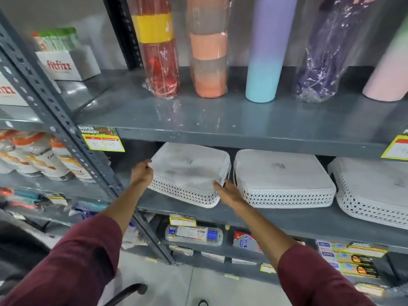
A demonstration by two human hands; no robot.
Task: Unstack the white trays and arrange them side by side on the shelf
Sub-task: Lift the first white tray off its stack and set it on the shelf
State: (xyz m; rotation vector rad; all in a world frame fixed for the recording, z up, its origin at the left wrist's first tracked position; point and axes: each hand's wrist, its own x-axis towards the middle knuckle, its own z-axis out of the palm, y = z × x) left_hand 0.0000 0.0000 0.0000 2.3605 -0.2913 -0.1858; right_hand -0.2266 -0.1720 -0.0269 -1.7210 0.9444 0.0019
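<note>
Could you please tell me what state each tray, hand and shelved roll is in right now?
Left tray: upside down, tilted, held at both ends.
Middle tray: upside down, flat on the shelf.
Right tray: upside down, partly out of frame.
Left hand: gripping the left tray's left edge.
Right hand: gripping its right corner.
Red roll: upright, plastic-wrapped.
Blue roll: upright, unwrapped.

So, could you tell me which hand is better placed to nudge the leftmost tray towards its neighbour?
Left. The left hand grips the leftmost tray at its outer left edge, so it can push rightward; the right hand sits in the gap beside the middle tray.
</note>
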